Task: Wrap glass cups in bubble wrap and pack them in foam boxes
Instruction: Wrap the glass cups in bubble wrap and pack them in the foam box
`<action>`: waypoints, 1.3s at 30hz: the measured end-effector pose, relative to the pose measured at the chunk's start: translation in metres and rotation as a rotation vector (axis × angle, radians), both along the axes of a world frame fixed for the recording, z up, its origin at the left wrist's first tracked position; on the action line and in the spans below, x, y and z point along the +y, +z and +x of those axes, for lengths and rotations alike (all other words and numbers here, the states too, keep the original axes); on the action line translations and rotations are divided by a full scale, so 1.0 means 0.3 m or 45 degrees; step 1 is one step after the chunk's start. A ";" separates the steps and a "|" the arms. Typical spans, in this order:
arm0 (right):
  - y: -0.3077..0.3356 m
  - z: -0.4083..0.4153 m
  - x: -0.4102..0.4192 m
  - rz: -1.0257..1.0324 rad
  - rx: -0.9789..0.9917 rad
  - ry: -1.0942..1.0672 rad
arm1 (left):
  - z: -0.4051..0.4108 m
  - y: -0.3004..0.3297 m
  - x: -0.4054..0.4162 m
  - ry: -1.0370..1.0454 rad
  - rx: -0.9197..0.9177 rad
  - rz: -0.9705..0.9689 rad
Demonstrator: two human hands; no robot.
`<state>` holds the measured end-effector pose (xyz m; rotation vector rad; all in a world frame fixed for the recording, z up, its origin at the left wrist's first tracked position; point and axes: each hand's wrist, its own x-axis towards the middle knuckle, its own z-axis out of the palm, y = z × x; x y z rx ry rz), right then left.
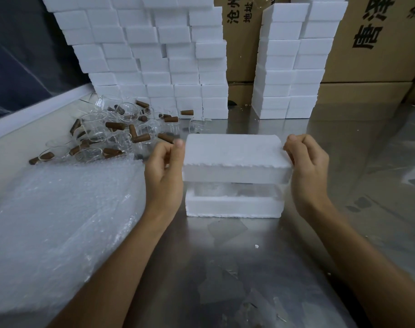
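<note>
Gripping the foam lid by its short ends, my left hand and right hand pinched it just above the open foam box at table centre. Glass cups lay heaped at ten o'clock, bubble wrap at eight.
</note>
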<state>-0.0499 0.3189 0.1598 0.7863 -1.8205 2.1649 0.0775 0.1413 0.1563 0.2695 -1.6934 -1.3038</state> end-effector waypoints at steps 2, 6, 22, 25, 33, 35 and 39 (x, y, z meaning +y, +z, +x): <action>-0.006 -0.008 0.002 -0.016 0.015 -0.002 | 0.003 -0.001 0.007 -0.008 -0.005 -0.025; -0.018 -0.021 0.005 -0.003 0.034 0.032 | 0.009 -0.003 0.013 -0.026 -0.028 -0.050; -0.070 -0.048 0.017 0.234 0.003 0.135 | -0.002 -0.044 -0.021 0.036 -0.263 -0.069; -0.068 -0.048 0.018 0.310 0.011 0.123 | -0.003 -0.045 -0.028 0.066 -0.317 -0.048; -0.043 -0.058 0.044 0.546 -0.105 0.437 | 0.011 -0.031 -0.019 -0.023 -0.352 -0.009; -0.039 -0.065 0.051 0.558 -0.123 0.431 | 0.007 -0.033 -0.019 0.001 -0.344 -0.054; -0.037 -0.059 0.046 0.583 -0.155 0.410 | -0.003 -0.043 -0.022 0.027 -0.334 -0.010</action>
